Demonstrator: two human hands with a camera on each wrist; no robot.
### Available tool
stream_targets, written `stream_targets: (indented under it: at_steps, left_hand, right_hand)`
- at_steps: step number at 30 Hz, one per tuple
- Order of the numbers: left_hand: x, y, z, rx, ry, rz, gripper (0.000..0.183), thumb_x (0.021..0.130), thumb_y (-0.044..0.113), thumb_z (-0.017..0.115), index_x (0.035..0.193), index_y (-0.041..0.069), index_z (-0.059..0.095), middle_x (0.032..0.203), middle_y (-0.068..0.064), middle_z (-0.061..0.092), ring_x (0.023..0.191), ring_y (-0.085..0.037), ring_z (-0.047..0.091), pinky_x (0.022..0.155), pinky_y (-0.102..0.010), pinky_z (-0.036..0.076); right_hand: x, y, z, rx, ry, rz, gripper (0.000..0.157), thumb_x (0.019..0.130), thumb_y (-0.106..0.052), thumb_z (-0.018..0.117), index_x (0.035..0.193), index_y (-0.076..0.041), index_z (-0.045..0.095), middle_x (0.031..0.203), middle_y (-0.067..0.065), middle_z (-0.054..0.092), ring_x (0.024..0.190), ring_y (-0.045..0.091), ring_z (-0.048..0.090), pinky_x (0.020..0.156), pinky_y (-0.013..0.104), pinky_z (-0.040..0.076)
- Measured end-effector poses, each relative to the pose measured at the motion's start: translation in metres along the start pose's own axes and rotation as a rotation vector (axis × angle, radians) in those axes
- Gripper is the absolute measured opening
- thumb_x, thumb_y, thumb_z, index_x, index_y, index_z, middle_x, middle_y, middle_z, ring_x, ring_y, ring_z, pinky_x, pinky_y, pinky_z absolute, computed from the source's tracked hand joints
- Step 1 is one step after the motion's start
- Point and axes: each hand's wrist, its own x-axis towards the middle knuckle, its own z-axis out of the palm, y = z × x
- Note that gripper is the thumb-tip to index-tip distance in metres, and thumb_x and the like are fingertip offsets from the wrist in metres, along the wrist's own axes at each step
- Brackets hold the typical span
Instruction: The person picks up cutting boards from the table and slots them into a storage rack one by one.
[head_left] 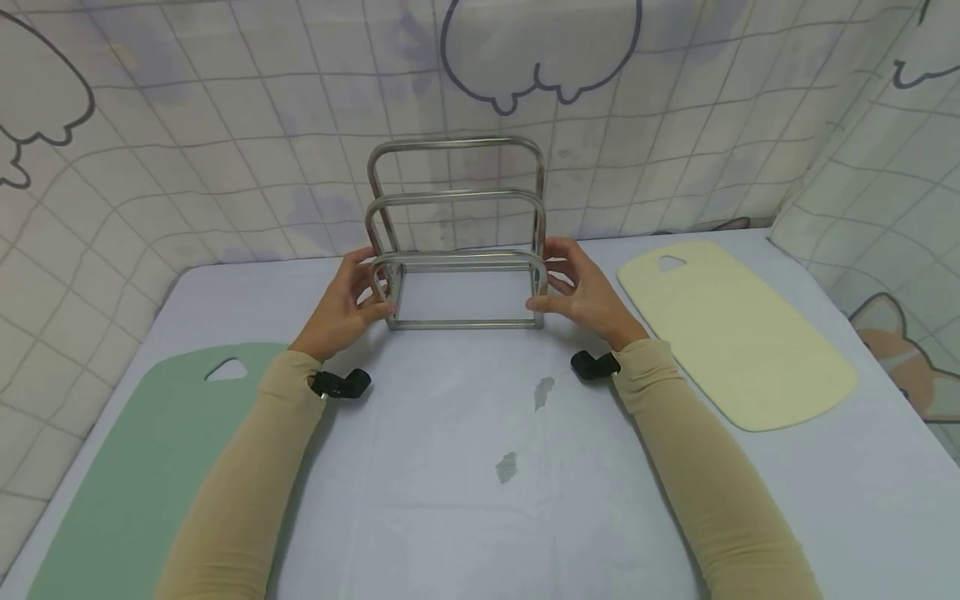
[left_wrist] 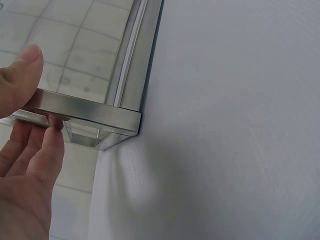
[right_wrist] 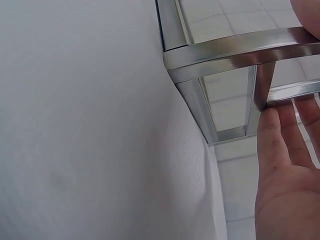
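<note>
Metal rack (head_left: 459,256) apparently between fingers (left_wrist: 46,155)

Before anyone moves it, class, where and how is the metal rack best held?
Probably by the side bars of its front loop: left grip from its left, right grip from its right. The metal rack stands upright, and those slim bars have open gaps behind them, easy to curl around.

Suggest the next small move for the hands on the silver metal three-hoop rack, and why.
Probably loosen the left hand and right hand: the rack, gripped at both sides, appears to stand upright on the white tabletop, while the flat pale-yellow board and flat green board lie unheld on either side.
</note>
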Motion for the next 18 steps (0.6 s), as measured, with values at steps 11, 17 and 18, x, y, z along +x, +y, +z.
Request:
stream_targets:
  at_steps: [11,17,18]
  left_hand:
    - [0.0008,0.0039,0.0052,-0.039,-0.002,0.023,0.086,0.092,-0.014,0.065,0.161,0.012,0.019,0.159,-0.023,0.037,0.154,-0.034,0.038,0.129,-0.052,0.03]
    - [0.0003,0.0037,0.0085,-0.041,0.003,0.019,0.086,0.092,-0.014,0.064,0.161,0.013,0.02,0.158,-0.024,0.037,0.155,-0.034,0.037,0.129,-0.051,0.03]
    - [0.0003,0.0037,0.0091,-0.044,0.004,0.018,0.087,0.092,-0.014,0.065,0.161,0.013,0.02,0.158,-0.024,0.037,0.155,-0.034,0.037,0.129,-0.05,0.03]
  right_hand:
    - [-0.0033,-0.0015,-0.0041,0.008,0.013,0.012,0.086,0.079,-0.004,0.087,0.151,-0.012,0.041,0.147,0.006,0.048,0.141,0.03,0.051,0.126,0.043,0.038]
    - [-0.0044,-0.0012,-0.0051,0.021,0.016,0.025,0.085,0.079,-0.002,0.086,0.151,-0.011,0.041,0.146,0.007,0.049,0.14,0.03,0.052,0.126,0.041,0.038]
    - [-0.0048,-0.0013,-0.0056,0.021,0.018,0.028,0.086,0.079,-0.002,0.086,0.151,-0.01,0.041,0.146,0.006,0.049,0.14,0.03,0.052,0.126,0.041,0.038]
